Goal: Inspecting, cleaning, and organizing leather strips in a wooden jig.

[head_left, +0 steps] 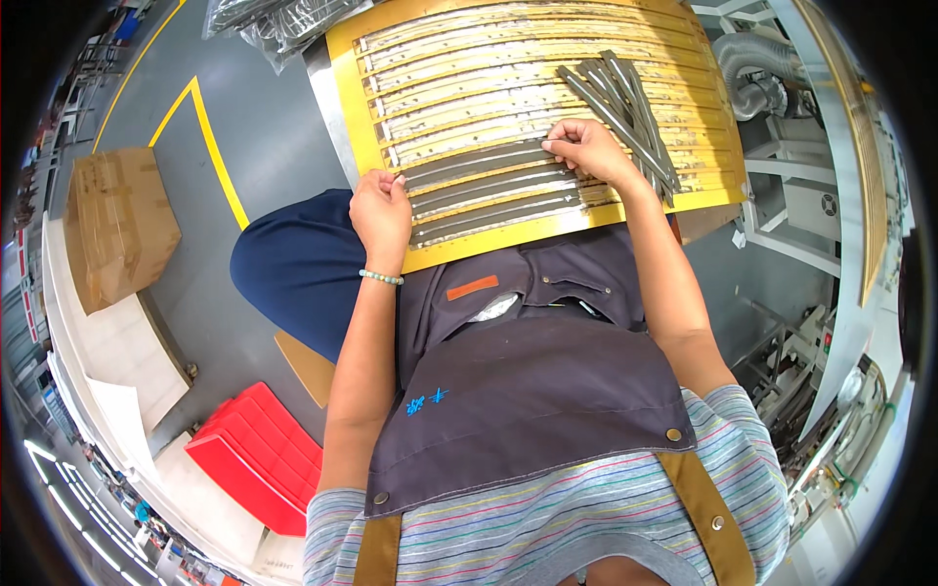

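A yellow board [344,49] with long parallel slots lies in front of me. Across its near left part run several dark grey strips [493,193], side by side in the slots. My left hand [381,213], wearing a beaded bracelet, pinches the left end of the farthest of these, a dark grey strip [474,163]. At that strip's right end my right hand [592,154] has thumb and forefinger closed on it. Beyond and right of my right hand, a loose pile of dark grey strips [625,98] rests crosswise on the board. My fingers partly hide the held strip's ends.
Clear plastic bags [283,24] lie beyond the board's far left corner. A cardboard box [122,225] and a red bin [259,454] stand to my left. On the right are a white metal frame [796,171] and a grey flexible hose [752,63].
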Available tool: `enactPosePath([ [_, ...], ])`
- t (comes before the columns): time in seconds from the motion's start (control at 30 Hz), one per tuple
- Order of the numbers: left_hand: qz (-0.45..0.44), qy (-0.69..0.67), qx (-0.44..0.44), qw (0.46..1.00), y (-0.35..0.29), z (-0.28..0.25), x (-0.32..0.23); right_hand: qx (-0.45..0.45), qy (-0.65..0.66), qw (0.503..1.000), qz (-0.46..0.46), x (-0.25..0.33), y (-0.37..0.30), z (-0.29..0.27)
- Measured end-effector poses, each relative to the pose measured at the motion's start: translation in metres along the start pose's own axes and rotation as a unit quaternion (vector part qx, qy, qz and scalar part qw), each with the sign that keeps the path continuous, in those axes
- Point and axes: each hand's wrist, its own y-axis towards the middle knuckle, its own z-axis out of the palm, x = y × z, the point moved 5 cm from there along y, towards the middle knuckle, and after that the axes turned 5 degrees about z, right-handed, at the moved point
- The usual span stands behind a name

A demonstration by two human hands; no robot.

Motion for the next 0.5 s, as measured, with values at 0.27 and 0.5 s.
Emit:
enactPosePath([
  [0.27,0.03,0.011,-0.008,0.999,0.003,0.0,0.003,-0.017,-0.017,1.0,-0.007,0.003,-0.002,0.002],
  [0.5,0.07,0.092,-0.083,0.99,-0.004,-0.007,-0.008,-0.051,-0.058,0.995,-0.056,-0.006,0.002,0.005],
])
